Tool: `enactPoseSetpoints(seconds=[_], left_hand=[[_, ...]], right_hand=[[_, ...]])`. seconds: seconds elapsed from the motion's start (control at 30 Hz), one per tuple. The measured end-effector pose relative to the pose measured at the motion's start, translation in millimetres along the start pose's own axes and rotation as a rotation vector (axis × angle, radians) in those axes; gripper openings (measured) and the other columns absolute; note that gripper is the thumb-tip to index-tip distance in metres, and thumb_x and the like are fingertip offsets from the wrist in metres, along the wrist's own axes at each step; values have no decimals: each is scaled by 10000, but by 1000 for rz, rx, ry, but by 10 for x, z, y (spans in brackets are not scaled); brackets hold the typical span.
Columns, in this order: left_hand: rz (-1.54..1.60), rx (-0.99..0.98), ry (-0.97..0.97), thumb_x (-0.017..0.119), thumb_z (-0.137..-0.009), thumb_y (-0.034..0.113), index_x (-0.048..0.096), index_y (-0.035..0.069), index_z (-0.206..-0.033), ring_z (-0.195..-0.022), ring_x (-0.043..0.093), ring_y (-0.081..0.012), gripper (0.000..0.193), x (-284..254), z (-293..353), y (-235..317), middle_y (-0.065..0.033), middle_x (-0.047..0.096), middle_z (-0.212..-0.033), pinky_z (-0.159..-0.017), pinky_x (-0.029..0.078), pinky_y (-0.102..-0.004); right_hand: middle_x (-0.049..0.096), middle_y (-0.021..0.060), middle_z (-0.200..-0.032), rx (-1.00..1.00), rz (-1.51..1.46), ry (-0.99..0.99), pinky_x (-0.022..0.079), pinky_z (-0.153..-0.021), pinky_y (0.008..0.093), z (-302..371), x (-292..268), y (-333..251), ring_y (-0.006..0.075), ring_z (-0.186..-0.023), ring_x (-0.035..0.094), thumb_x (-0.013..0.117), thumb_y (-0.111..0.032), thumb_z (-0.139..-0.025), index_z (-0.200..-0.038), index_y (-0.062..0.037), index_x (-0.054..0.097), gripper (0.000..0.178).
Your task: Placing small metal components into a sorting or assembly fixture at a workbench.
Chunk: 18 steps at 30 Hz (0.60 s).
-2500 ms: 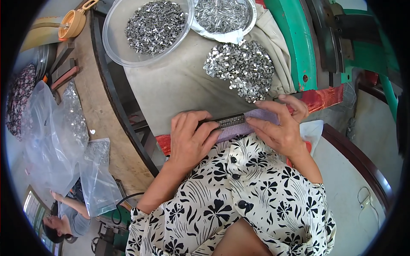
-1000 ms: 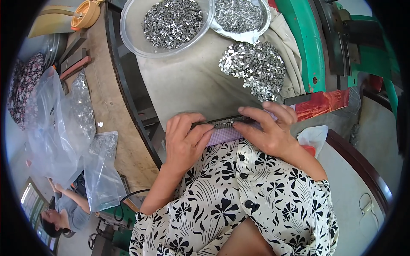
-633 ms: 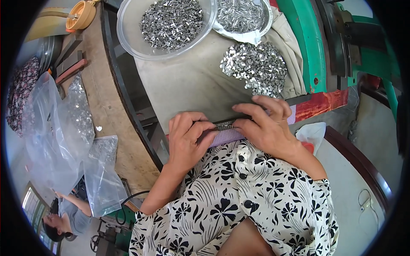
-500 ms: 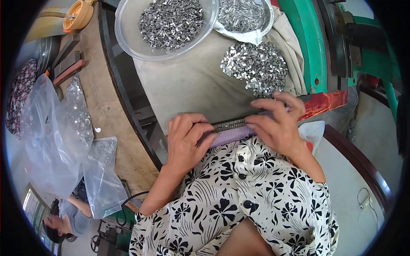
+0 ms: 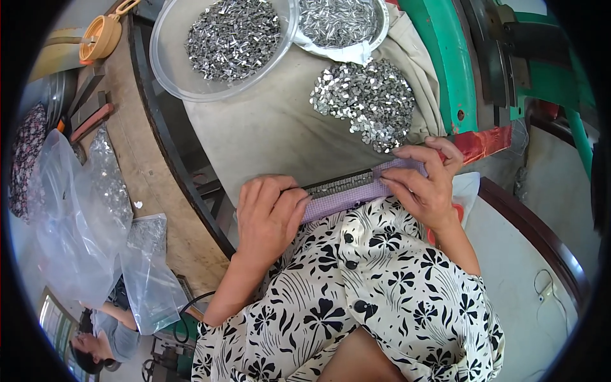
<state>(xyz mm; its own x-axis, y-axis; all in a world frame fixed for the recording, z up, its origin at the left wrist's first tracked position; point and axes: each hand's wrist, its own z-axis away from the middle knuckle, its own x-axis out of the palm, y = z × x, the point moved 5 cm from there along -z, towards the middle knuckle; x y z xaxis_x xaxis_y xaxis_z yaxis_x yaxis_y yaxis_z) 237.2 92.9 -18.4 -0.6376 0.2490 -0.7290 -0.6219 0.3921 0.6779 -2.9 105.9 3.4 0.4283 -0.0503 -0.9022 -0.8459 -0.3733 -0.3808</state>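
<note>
The fingers (image 5: 407,167) of the right hand (image 5: 425,184) are pressed down on the right end of a long purple strip (image 5: 347,197) carrying a dark slotted rail (image 5: 337,183) filled with small metal pieces; thumb and forefinger are closed on that end, the remaining fingers lying flat along it. The left hand (image 5: 268,213) is laid over the left end of the same strip, fingers curled together and bearing down on it; whether they grip beneath it cannot be told. Against the views of half a second and one second earlier, the right hand has been shifted outward toward the strip's right end, so that more of the filled rail is now exposed between the two hands; the left hand has hardly moved. This is judged to mean that the row is being smoothed or seated along its length, with the middle section already passed over. The strip lies across the near edge of the counter (image 5: 267,134), which is covered in grey cloth, just above the flowered garment. Farther out, a loose heap of metal pieces (image 5: 366,102) rests on the cloth, with a clear plastic bowl (image 5: 172,70) of similar pieces and a second bowl (image 5: 382,19) behind it. A green machine frame (image 5: 445,63) stands at the right.
</note>
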Motion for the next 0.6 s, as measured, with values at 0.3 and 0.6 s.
enactPoseSetpoints(seconds=[0.3,0.6], left_hand=[[-123,36,-25,758,-736,70,645,62,-921,-896,593,-268,217,40,7,76,-66,615,-992,-784,443,-388],[-76,23,-66,745,-753,117,635,67,-934,-967,578,-251,218,64,22,38,-50,598,-1038,-835,426,-388]], right_hand=[[660,-24,-1119,-49,-13,-20,312,-990,412,11,80,-57,300,-1178,437,839,-198,-660,-832,-203,766,188],[653,-74,-1147,-141,68,-38,307,-973,401,-43,140,-154,267,-1177,459,818,-223,-651,-804,-232,742,171]])
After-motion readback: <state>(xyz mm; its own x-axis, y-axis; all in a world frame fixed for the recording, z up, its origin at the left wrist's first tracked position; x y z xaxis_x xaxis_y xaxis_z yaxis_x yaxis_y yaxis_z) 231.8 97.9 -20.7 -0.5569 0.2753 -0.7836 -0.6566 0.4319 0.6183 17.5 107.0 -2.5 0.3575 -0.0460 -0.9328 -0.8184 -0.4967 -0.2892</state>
